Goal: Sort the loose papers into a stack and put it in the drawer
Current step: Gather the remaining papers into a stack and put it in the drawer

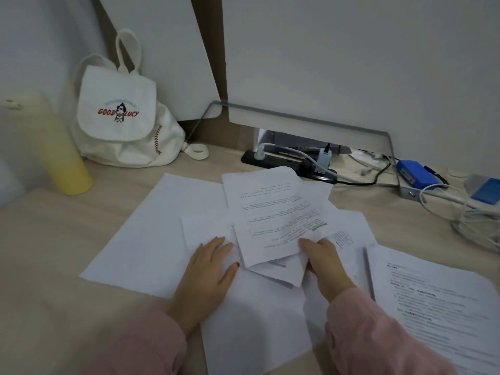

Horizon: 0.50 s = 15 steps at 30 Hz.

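Several loose white papers lie spread over the light wooden desk (48,253). A printed sheet (273,209) lies on top in the middle, and my right hand (324,266) pinches its near corner, thumb on top and fingers under it. My left hand (208,272) lies flat with straight fingers on the blank sheets (162,228) to the left. Another printed sheet (438,307) lies at the right, and a blank one (254,328) sits between my pink sleeves. No drawer is in view.
A white drawstring backpack (121,123) leans in the back left corner beside a yellow bottle (59,152). At the back, a black power strip (286,163) with plugs, a blue box (416,174) and white cables (473,220) lie under a monitor (351,63).
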Available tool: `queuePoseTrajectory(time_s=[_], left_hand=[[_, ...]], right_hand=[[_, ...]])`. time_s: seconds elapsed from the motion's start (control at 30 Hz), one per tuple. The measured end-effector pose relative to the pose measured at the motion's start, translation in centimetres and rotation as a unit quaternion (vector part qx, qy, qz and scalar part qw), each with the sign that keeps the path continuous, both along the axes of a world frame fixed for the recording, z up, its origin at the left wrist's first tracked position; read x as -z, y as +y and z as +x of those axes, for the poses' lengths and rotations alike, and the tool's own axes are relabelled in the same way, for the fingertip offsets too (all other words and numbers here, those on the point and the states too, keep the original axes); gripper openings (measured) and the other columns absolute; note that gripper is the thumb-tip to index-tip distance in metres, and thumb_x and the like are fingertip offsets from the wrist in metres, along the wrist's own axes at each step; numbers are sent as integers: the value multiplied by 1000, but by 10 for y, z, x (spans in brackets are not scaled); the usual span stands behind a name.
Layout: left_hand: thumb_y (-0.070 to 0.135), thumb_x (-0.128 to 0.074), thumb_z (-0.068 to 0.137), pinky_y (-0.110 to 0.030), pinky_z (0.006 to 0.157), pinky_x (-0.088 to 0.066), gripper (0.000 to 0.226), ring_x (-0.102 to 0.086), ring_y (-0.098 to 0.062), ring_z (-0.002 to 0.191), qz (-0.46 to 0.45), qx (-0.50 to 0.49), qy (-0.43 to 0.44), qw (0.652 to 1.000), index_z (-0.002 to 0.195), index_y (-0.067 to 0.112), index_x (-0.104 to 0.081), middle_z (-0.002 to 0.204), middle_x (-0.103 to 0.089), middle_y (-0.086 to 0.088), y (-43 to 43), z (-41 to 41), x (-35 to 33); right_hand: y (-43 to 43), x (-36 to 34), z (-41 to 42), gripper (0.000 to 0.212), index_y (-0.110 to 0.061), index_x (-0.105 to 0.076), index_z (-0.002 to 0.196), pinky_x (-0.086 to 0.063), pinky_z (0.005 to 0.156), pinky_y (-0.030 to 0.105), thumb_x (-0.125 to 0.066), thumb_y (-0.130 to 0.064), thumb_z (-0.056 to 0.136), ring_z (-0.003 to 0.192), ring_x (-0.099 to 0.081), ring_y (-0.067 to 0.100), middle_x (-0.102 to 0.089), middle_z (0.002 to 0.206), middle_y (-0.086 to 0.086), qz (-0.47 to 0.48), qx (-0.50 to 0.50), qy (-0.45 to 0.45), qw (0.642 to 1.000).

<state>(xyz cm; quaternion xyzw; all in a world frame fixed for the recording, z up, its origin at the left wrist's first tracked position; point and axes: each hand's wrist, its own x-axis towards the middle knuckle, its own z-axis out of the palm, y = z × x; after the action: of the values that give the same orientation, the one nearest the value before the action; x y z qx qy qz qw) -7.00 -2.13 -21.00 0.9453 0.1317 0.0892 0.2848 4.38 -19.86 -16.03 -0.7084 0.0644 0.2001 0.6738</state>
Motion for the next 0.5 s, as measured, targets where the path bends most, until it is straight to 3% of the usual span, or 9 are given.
queuePoseTrajectory(time_s=[0.1,0.2,0.3,0.43,0.5], left_hand=[[62,-33,79,-13,107,-15,75,-26,-4,136,-107,-46,-69,991,139,18,-39,144,-29,12,2,-3,-15],[40,-56,88,-17,108,-16,58,-20,3,131,-91,-61,-140,984,139,22,-37,151,-26,6,12,-1,-42],[40,-59,85,-21,110,-11,67,-12,0,139,-35,-51,-136,989,143,30,-28,154,-15,13,23,1,-72],[59,-57,78,-21,111,3,86,12,4,138,67,43,-61,995,141,44,0,154,4,20,26,1,-93],[67,-56,74,-21,111,6,90,15,7,136,94,97,-17,991,141,45,-1,152,4,23,23,2,-96]], right_hand=[[-5,-9,1,22,1,-61,103,-49,70,33,-47,2,86,80,-62,27,-67,94,12,-14,-28,-9,999],[-17,-22,7,20,-2,-64,95,-52,78,38,-48,2,84,89,-65,32,-70,100,16,1,-76,-13,997],[-28,-37,12,22,-1,-67,90,-52,73,34,-46,5,86,81,-67,28,-71,96,18,-36,-199,-18,979],[-31,-63,10,15,-22,-71,85,-51,69,16,-58,-14,83,75,-68,4,-73,83,-9,-191,-407,-71,891],[-26,-69,6,24,-20,-71,91,-51,80,25,-57,-31,73,87,-68,9,-73,93,-6,-272,-464,-117,835]])
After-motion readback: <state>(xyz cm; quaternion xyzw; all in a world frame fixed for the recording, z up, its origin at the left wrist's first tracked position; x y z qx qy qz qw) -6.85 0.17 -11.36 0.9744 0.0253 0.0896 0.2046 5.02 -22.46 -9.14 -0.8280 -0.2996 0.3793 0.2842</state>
